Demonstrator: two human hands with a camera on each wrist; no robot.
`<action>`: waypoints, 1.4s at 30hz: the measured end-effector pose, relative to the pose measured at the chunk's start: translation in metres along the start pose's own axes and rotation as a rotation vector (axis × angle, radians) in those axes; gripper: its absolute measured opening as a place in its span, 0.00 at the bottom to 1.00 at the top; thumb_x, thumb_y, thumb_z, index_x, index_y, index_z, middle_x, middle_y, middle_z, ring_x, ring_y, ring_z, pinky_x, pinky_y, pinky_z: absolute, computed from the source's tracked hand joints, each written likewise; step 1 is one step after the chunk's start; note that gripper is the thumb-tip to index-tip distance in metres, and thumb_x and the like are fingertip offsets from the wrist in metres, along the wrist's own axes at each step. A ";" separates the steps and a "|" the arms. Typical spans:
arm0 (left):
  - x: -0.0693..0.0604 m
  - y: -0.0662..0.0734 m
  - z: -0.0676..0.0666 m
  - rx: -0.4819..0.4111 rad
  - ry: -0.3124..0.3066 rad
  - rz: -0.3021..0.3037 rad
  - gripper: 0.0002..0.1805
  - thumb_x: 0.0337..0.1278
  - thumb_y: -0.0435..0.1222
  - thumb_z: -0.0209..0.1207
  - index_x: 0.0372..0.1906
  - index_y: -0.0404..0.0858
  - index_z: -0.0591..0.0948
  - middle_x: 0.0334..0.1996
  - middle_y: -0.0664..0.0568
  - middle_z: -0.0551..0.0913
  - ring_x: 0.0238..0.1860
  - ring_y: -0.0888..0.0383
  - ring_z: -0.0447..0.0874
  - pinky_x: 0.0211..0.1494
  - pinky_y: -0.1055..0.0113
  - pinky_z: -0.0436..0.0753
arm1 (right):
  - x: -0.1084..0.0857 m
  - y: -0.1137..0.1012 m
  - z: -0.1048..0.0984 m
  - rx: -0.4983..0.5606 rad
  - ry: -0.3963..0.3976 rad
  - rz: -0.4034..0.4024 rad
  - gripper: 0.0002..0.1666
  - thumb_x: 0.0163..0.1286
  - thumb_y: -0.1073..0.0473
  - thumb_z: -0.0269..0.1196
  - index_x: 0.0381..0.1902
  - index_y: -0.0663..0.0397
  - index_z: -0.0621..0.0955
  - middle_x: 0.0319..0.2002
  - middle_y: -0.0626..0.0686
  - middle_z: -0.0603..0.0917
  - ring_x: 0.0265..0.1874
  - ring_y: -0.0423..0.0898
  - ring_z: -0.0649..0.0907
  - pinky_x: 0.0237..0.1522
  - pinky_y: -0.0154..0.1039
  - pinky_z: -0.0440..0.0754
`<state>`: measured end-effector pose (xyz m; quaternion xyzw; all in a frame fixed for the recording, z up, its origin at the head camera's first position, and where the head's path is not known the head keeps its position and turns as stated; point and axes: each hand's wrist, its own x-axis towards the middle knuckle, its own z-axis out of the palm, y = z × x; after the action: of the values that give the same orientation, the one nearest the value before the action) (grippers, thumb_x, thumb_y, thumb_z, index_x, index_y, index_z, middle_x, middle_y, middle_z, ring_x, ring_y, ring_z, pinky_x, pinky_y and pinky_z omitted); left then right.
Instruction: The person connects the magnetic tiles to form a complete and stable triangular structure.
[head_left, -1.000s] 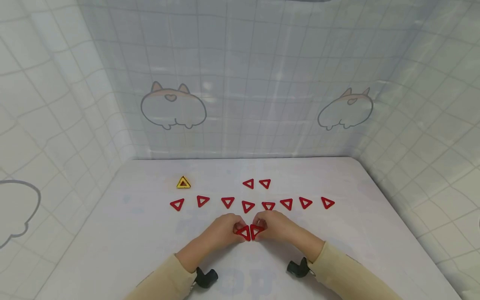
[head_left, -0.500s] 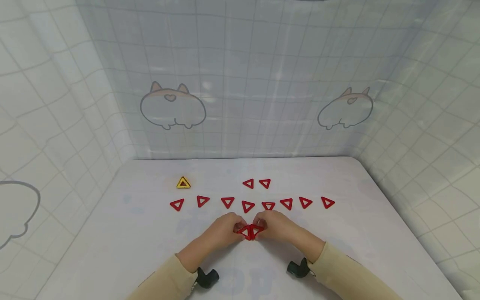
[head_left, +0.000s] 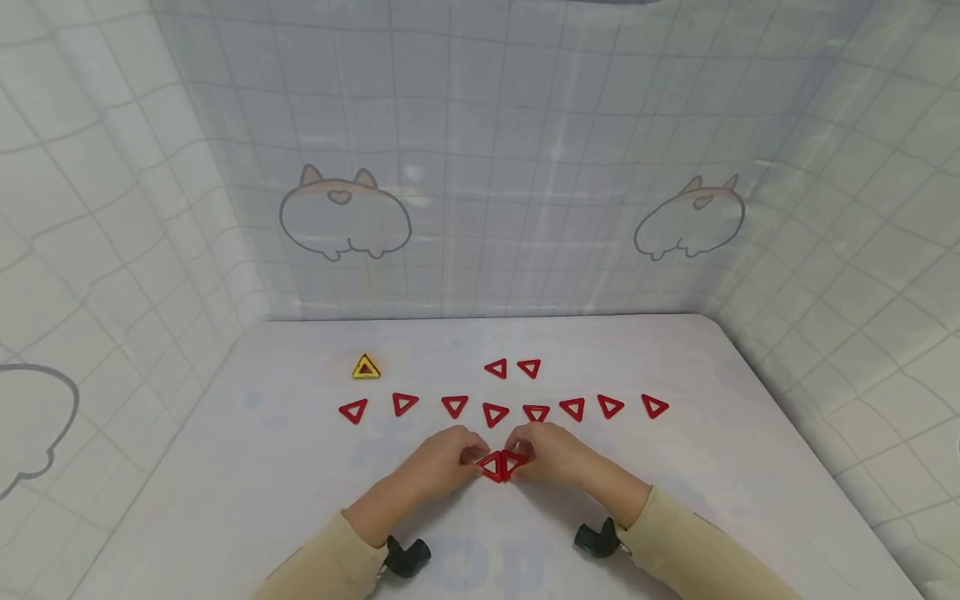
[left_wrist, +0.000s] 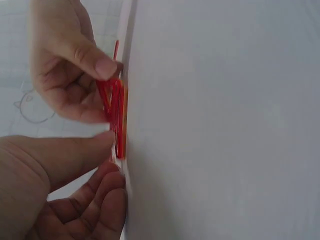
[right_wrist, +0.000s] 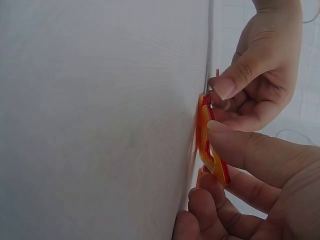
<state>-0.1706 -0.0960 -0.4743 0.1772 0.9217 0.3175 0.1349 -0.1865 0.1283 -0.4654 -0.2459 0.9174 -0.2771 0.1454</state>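
Two red open-centred triangle pieces stand edge to edge in front of me, the left triangle point(head_left: 491, 466) and the right triangle point(head_left: 512, 462). My right hand point(head_left: 551, 452) pinches the right triangle between thumb and fingers, and in the right wrist view this piece point(right_wrist: 215, 167) looks tilted, with an orange-tinted side. My left hand point(head_left: 446, 460) is at the left triangle's outer corner. Its thumb and fingers are spread apart around that corner in the left wrist view, where the red edge point(left_wrist: 120, 125) shows beside the thumb tip; any contact is hard to tell.
Beyond my hands lies a row of several red triangles point(head_left: 454, 406). Two more red triangles point(head_left: 528, 367) lie farther back, and a yellow triangle point(head_left: 366, 367) with a dark centre lies back left. The white table point(head_left: 300, 475) meets a tiled-pattern curtain point(head_left: 495, 208) behind.
The two triangles have come together along their edges. My left hand has loosened and drawn slightly left, so more of the left triangle shows. My right hand has stayed in place.
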 end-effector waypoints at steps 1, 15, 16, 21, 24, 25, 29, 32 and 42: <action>-0.001 -0.002 -0.002 -0.001 0.005 -0.006 0.14 0.55 0.37 0.71 0.47 0.46 0.85 0.37 0.61 0.81 0.39 0.62 0.78 0.46 0.64 0.82 | 0.000 0.000 0.000 0.000 -0.001 0.002 0.20 0.55 0.54 0.78 0.45 0.47 0.85 0.30 0.40 0.80 0.30 0.39 0.78 0.34 0.33 0.80; -0.020 -0.052 -0.062 -0.003 0.255 -0.159 0.15 0.61 0.38 0.68 0.52 0.44 0.84 0.42 0.55 0.82 0.45 0.56 0.79 0.40 0.65 0.82 | -0.001 0.002 -0.001 0.007 -0.014 0.026 0.19 0.55 0.53 0.77 0.45 0.44 0.84 0.31 0.40 0.79 0.32 0.40 0.78 0.34 0.34 0.79; -0.021 -0.058 -0.067 -0.001 0.267 -0.167 0.15 0.61 0.38 0.68 0.52 0.42 0.84 0.43 0.53 0.82 0.45 0.54 0.79 0.40 0.63 0.82 | -0.001 0.002 -0.001 0.011 -0.016 0.029 0.19 0.55 0.53 0.77 0.45 0.44 0.84 0.31 0.40 0.79 0.32 0.40 0.78 0.34 0.34 0.80; -0.028 -0.086 -0.086 0.012 0.297 -0.232 0.18 0.62 0.39 0.67 0.55 0.38 0.82 0.45 0.47 0.82 0.47 0.50 0.78 0.47 0.57 0.82 | -0.001 0.003 0.000 0.027 -0.025 0.040 0.19 0.55 0.54 0.78 0.44 0.44 0.84 0.32 0.41 0.80 0.33 0.40 0.78 0.34 0.34 0.80; -0.032 -0.097 -0.094 -0.029 0.303 -0.256 0.20 0.61 0.38 0.68 0.56 0.37 0.82 0.44 0.47 0.81 0.46 0.50 0.77 0.46 0.58 0.82 | -0.001 0.003 0.000 0.029 -0.029 0.041 0.19 0.55 0.54 0.78 0.44 0.44 0.84 0.32 0.40 0.80 0.33 0.40 0.78 0.34 0.34 0.80; -0.033 -0.100 -0.097 -0.041 0.307 -0.256 0.20 0.61 0.38 0.68 0.56 0.36 0.81 0.44 0.47 0.81 0.45 0.50 0.77 0.45 0.60 0.82 | -0.001 0.003 0.000 0.029 -0.029 0.043 0.20 0.55 0.54 0.78 0.44 0.44 0.84 0.32 0.41 0.80 0.33 0.40 0.78 0.34 0.34 0.80; -0.034 -0.112 -0.104 -0.088 0.316 -0.282 0.21 0.60 0.37 0.68 0.57 0.36 0.81 0.46 0.43 0.80 0.47 0.47 0.76 0.47 0.58 0.82 | 0.000 0.002 -0.001 0.027 -0.029 0.044 0.19 0.55 0.53 0.78 0.43 0.44 0.84 0.32 0.41 0.79 0.32 0.41 0.78 0.34 0.34 0.80; -0.032 -0.121 -0.107 -0.093 0.307 -0.300 0.24 0.59 0.38 0.69 0.59 0.35 0.80 0.56 0.36 0.76 0.56 0.39 0.74 0.55 0.48 0.79 | 0.000 0.002 0.000 0.032 -0.032 0.049 0.19 0.55 0.54 0.78 0.43 0.43 0.83 0.32 0.41 0.79 0.33 0.41 0.78 0.34 0.34 0.80; -0.024 -0.144 -0.108 -0.078 0.213 -0.316 0.34 0.55 0.37 0.72 0.66 0.34 0.74 0.63 0.32 0.71 0.64 0.36 0.69 0.66 0.40 0.69 | 0.000 0.004 -0.001 0.028 -0.036 0.048 0.19 0.55 0.54 0.78 0.43 0.43 0.83 0.31 0.41 0.79 0.32 0.41 0.78 0.34 0.35 0.80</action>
<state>-0.2225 -0.2700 -0.4802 -0.0095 0.9341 0.3450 0.0917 -0.1882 0.1310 -0.4669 -0.2267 0.9163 -0.2818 0.1721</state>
